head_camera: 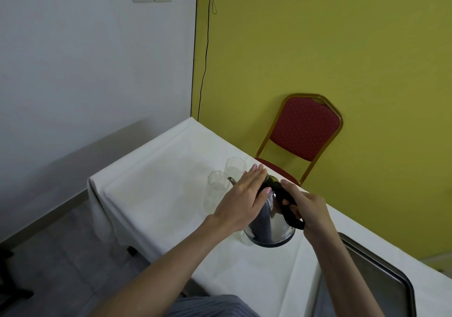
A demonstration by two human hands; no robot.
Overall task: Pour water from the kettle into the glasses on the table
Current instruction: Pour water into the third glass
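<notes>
A steel kettle (270,228) with a black handle and lid is tilted toward the left over the white-clothed table (159,170). My right hand (305,209) grips its black handle. My left hand (244,194) lies flat on the kettle's lid, fingers stretched out. The spout points at the nearer clear glass (216,191), which stands upright just left of the kettle. A second clear glass (235,167) stands right behind it. Part of a third glass (245,239) shows under the kettle's base. I cannot tell how much water is in any glass.
A red chair with a gold frame (305,131) stands against the yellow wall beyond the table. A metal tray (381,280) lies at the table's right near end. The table's left edge drops to a grey floor.
</notes>
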